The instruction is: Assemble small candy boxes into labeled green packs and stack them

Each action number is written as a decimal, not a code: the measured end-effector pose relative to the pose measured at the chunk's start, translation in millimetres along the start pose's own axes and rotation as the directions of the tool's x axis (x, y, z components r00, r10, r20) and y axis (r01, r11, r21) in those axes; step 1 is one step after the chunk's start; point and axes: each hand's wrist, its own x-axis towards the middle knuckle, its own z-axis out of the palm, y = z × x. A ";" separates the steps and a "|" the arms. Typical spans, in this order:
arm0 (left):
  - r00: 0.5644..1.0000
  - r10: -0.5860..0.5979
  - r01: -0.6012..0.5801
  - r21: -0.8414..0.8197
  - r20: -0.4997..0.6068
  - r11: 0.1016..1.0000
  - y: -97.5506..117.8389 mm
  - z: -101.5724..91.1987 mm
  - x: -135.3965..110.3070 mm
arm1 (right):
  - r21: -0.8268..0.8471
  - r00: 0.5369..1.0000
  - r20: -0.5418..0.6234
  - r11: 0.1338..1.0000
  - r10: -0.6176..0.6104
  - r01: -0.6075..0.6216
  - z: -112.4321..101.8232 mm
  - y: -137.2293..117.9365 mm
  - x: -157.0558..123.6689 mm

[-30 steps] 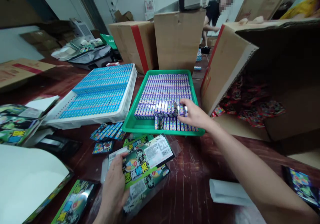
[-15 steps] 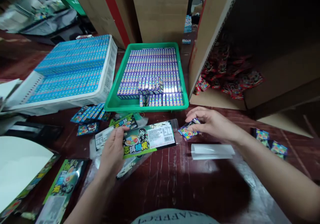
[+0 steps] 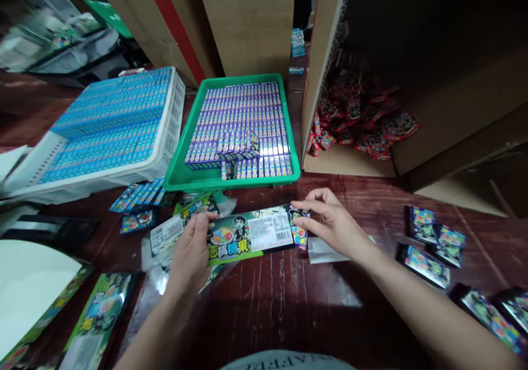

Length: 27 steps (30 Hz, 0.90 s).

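Note:
My left hand (image 3: 190, 249) grips the left part of a long green printed package (image 3: 243, 235) held flat just above the dark red table. My right hand (image 3: 330, 221) pinches a small purple candy box (image 3: 300, 231) against the package's right end. Right behind them stands a green tray (image 3: 181, 180) filled with rows of the same purple boxes, a few lying loose on top near its front.
A white crate (image 3: 165, 155) of blue boxes sits to the left, with loose blue boxes (image 3: 138, 197) before it. An open cardboard carton (image 3: 325, 56) of red packets lies at right. Finished dark packs (image 3: 429, 249) are scattered at right, a white paper slip (image 3: 324, 252) under my right hand.
My right hand left the green tray with a purple box and brought it down to the right end of the package. My view dropped toward the table.

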 end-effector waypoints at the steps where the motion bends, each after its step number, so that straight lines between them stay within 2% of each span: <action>1: 1.000 0.008 -0.008 0.002 -0.009 1.000 -0.9 0.6 0.8 | 0.007 1.000 -0.010 1.000 0.017 -0.017 -0.8 2.9 -3.2; 4: 1.000 0.019 -0.020 0.015 0.004 1.000 -2.4 4.6 3.4 | 0.065 0.997 -0.023 0.996 0.069 -0.067 -6.5 9.9 -7.0; 7: 0.998 0.057 -0.059 0.071 0.032 0.996 -1.2 15.0 5.1 | 0.103 0.997 -0.002 0.991 0.082 -0.081 -8.1 5.9 -6.3; 10: 0.996 0.085 -0.088 0.102 0.030 0.991 2.8 29.8 7.2 | 0.142 0.994 -0.074 0.987 0.082 -0.071 -2.0 -7.0 -1.8; 13: 0.999 0.041 -0.040 0.062 -0.005 0.997 7.6 40.5 11.9 | 0.140 0.988 -0.152 0.990 0.036 -0.015 -6.5 -7.5 20.0; 15: 0.999 -0.015 0.016 0.049 -0.029 0.999 9.6 42.8 16.3 | 0.006 0.971 -0.239 1.000 0.015 -0.014 -23.1 8.5 50.6; 16: 0.998 -0.040 0.042 0.051 -0.043 0.998 9.7 43.0 18.4 | -0.115 0.952 -0.306 0.992 0.020 -0.058 -33.9 21.4 69.8; 17: 0.997 -0.061 0.064 0.057 -0.054 0.996 9.1 42.8 20.2 | -0.279 0.936 -0.347 0.946 0.058 -0.163 -44.7 36.3 90.0; 19: 0.993 -0.092 0.096 0.053 -0.068 0.994 5.8 42.9 23.0 | -0.355 0.938 -0.320 0.901 0.135 -0.251 -61.5 67.9 128.0; 21: 0.991 -0.114 0.116 0.022 -0.063 0.993 0.4 44.4 24.8 | -0.395 0.940 -0.284 0.870 0.191 -0.296 -68.7 93.5 154.8; 24: 0.991 -0.127 0.126 -0.028 -0.033 0.992 -6.6 48.0 26.6 | -0.448 0.947 -0.254 0.844 0.196 -0.295 -72.2 109.8 166.3; 27: 0.992 -0.122 0.123 0.001 -0.025 0.992 -5.7 49.8 26.3 | -0.501 0.967 -0.210 0.833 0.146 -0.235 -91.9 104.2 146.4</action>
